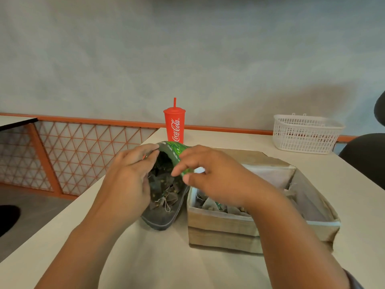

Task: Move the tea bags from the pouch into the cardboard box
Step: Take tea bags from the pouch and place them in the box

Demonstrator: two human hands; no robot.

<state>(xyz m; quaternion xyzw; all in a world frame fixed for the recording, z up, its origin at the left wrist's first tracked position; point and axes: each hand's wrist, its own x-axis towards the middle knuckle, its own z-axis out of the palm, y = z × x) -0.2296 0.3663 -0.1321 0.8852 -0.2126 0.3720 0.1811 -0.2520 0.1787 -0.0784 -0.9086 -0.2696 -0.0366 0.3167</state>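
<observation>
At centre frame, the pouch of tea bags was held open, its rim gripped by the left hand and pinched by the right hand. The cardboard box was set just beside it, to the right; a red cup was seen behind.

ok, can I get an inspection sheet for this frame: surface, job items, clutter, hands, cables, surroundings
Surface: pale table, bare in front of the person.
Pouch: green outside, lying on the table with its mouth pulled open towards the camera.
Tea bags: a dark pile with strings inside the pouch; some already lie in the box.
Cardboard box: open, close beside the pouch on its right.
Clutter: red cup with lid and straw behind the pouch; white basket at the far right.
Hands: left hand grips the pouch's left rim; right hand pinches its right rim.
Cables: nothing seen.
Surroundings: grey wall, orange lattice railing, dark chair.
</observation>
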